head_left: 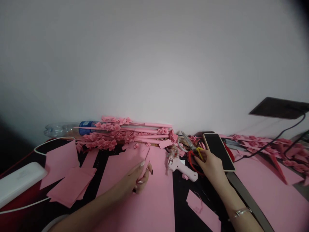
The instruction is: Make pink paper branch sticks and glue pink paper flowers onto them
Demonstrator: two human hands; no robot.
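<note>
- Scissors (187, 140), here at the right hand (212, 162): metal blades aimed at 11 o'clock, red and yellow plastic loops trailing toward 5, handle end nearest that hand.
- Right fingers curl at the yellow loop, touching it; whether they've closed firmly, I can't tell. The left hand (141, 177) sits well apart, and from there the scissors lie at 2 o'clock.
- And that left hand has a stick (147, 153)! Thumb and fingers pinch it, thin and straight, long axis just past 12 o'clock, its tip poking clear of the thumb.
- Under the left hand, a broad sheet (156, 203), flat, matte, pink, spread over the black surface (181, 206).
- Just beside the scissors, at 9 o'clock from the right hand: the glue gun (183, 168), pale smooth plastic, its nozzle end crusted and lumpy, handle slanting to 4.
- Phone (217, 148), a glossy dark slab with rounded corners, at 1 o'clock from the right hand.
- Out to 11 o'clock from the left hand, flowers (106, 144): crinkled pink paper heads bunched on slender stems.
- At 9, cards (70, 188) in a loose, crisp-edged stack; at 10, a clear, shiny bottle (59, 130) on its side.
</note>
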